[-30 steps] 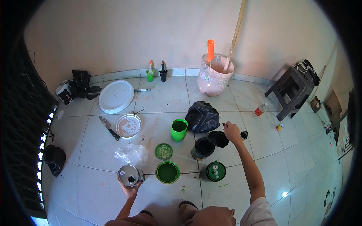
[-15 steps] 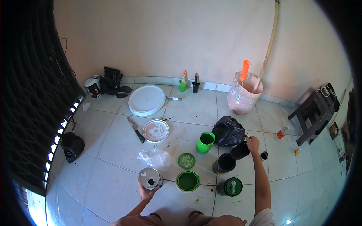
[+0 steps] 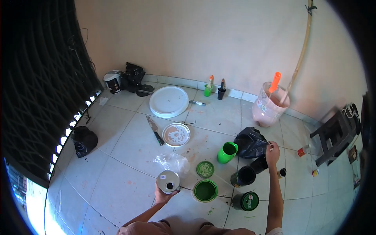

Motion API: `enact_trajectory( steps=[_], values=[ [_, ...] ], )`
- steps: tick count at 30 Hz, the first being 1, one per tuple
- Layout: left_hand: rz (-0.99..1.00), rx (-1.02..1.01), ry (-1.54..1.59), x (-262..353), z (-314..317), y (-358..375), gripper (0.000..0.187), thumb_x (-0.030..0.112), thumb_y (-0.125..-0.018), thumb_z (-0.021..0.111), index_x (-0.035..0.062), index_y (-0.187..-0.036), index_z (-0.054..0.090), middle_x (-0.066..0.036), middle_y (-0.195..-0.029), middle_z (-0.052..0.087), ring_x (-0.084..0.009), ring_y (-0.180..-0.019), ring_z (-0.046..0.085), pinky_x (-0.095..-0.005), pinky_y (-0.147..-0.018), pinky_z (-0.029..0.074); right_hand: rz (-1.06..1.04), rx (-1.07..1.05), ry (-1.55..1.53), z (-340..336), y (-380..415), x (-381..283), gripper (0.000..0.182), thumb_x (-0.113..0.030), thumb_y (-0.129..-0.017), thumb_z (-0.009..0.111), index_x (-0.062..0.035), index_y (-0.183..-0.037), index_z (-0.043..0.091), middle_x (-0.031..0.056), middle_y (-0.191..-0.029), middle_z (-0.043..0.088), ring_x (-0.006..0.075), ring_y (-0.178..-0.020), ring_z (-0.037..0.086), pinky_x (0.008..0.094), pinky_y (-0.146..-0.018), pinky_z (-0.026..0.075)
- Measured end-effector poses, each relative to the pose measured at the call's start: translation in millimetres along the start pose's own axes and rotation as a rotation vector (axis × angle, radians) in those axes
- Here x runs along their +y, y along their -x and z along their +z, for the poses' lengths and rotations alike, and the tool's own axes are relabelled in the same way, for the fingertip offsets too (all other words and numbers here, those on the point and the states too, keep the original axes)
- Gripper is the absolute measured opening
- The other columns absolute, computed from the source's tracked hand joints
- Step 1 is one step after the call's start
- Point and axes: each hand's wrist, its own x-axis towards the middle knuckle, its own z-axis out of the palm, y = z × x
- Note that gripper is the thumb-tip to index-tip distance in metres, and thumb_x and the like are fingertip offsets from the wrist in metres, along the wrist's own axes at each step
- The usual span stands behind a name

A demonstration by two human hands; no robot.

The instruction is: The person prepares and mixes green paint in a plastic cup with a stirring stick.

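My left hand point(image 3: 164, 196) is wrapped around the side of a metal can point(image 3: 168, 178) with a dark round hole in its top. My right hand point(image 3: 273, 152) is closed in a pinch by the rim of a dark container point(image 3: 259, 164), beside a black plastic bag point(image 3: 250, 143); what its fingertips hold is too small to tell. Between the hands stand an open tub of green paint point(image 3: 205, 190), a green-smeared lid point(image 3: 205, 169), a bright green cup point(image 3: 227, 153), an open black can point(image 3: 243, 176) and a dark can with a green top point(image 3: 249, 201).
Clear plastic point(image 3: 172, 162), a knife point(image 3: 155, 130) and a paint-stained white lid point(image 3: 176, 135) lie ahead. Farther off are a large white lid point(image 3: 169, 102), two cups with brushes point(image 3: 221, 93) and a pink bucket point(image 3: 268, 111) with a roller. A grey stool point(image 3: 333, 137) stands right.
The whole view has shifted, so most things appear farther right. My left hand keeps hold of the can. My right hand stays by the dark container, its fingers slightly repositioned.
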Motion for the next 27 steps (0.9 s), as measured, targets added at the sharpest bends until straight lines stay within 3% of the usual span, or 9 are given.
enact_trajectory(
  steps=[2,4,6,8,12,17,22,23,27],
  values=[
    [-0.087,-0.033,0.035,1.7,6.2,-3.9,0.107,0.036,-0.054,0.093,0.0052,-0.136,0.031,-0.017,-0.122,0.055,-0.0321,-0.110,0.060,-0.0416,-0.089,0.051,-0.056,-0.121,-0.191,11.7,-6.7,-34.0,0.013,-0.014,-0.087,0.063,-0.0048,-0.096,0.066,0.0117,-0.079,0.065,0.0244,-0.070,0.063,0.0345,-0.063,0.049],
    [0.009,-0.011,-0.026,2.0,12.5,-9.2,0.109,0.040,-0.054,0.093,0.0048,-0.137,0.030,-0.017,-0.122,0.055,-0.0327,-0.110,0.060,-0.0417,-0.087,0.052,-0.157,-0.183,-0.301,17.1,-8.2,-85.1,0.009,-0.008,-0.086,0.064,-0.0030,-0.094,0.066,0.0104,-0.076,0.065,0.0161,-0.063,0.061,0.0274,-0.056,0.046],
    [0.054,-0.008,-0.063,7.7,11.4,-12.4,0.111,0.042,-0.055,0.092,0.0046,-0.137,0.029,-0.017,-0.124,0.054,-0.0334,-0.110,0.060,-0.0424,-0.087,0.052,-0.150,-0.277,-0.388,17.1,-2.5,-124.8,0.009,-0.006,-0.085,0.065,-0.0027,-0.093,0.066,0.0100,-0.074,0.065,0.0134,-0.058,0.059,0.0260,-0.054,0.046],
    [0.018,-0.008,-0.034,17.0,7.2,-13.2,0.108,0.041,-0.054,0.092,0.0043,-0.134,0.031,-0.017,-0.122,0.054,-0.0311,-0.111,0.059,-0.0415,-0.088,0.052,-0.166,-0.327,-0.456,20.1,6.6,-143.2,0.010,-0.004,-0.084,0.065,-0.0024,-0.094,0.066,0.0090,-0.072,0.065,0.0097,-0.053,0.057,0.0237,-0.053,0.045],
    [-0.020,-0.041,-0.043,10.5,6.5,-13.6,0.108,0.040,-0.055,0.092,0.0044,-0.136,0.030,-0.018,-0.121,0.055,-0.0325,-0.110,0.060,-0.0419,-0.086,0.052,-0.225,-0.363,-0.509,7.8,20.1,-146.3,0.011,-0.001,-0.083,0.064,-0.0026,-0.094,0.066,0.0074,-0.073,0.068,0.0079,-0.060,0.061,0.0229,-0.056,0.048],
    [0.010,-0.045,-0.020,-1.6,10.5,-9.3,0.105,0.035,-0.055,0.093,0.0036,-0.134,0.032,-0.018,-0.118,0.057,-0.0317,-0.106,0.061,-0.0405,-0.085,0.051,-0.081,-0.444,-0.497,-37.6,25.4,-101.0,0.017,0.001,-0.083,0.063,-0.0043,-0.100,0.065,0.0046,-0.076,0.067,0.0083,-0.065,0.063,0.0228,-0.058,0.049],
    [0.062,-0.028,-0.050,6.1,10.2,-8.8,0.102,0.035,-0.056,0.093,0.0019,-0.131,0.034,-0.017,-0.118,0.054,-0.0310,-0.107,0.058,-0.0399,-0.088,0.048,0.049,-0.640,-0.489,-73.8,56.8,-34.6,0.031,-0.004,-0.078,0.070,-0.0056,-0.108,0.062,0.0064,-0.089,0.067,0.0141,-0.080,0.065,0.0263,-0.072,0.052],
    [0.060,-0.021,-0.038,7.2,10.9,-10.0,0.102,0.035,-0.056,0.093,0.0019,-0.131,0.034,-0.017,-0.118,0.054,-0.0311,-0.107,0.058,-0.0400,-0.088,0.048,0.008,-0.633,-0.358,-75.0,63.8,-28.2,0.040,-0.006,-0.074,0.074,-0.0064,-0.112,0.059,0.0073,-0.090,0.067,0.0181,-0.082,0.066,0.0300,-0.075,0.053],
    [0.030,-0.102,-0.084,-10.4,8.2,-6.7,0.102,0.032,-0.055,0.093,0.0021,-0.132,0.032,-0.018,-0.118,0.054,-0.0321,-0.108,0.057,-0.0408,-0.090,0.047,-0.111,-0.572,-0.359,-62.2,75.9,-13.5,0.050,-0.006,-0.071,0.076,-0.0039,-0.116,0.056,0.0108,-0.106,0.065,0.0223,-0.096,0.063,0.0326,-0.086,0.050]
  ],
)
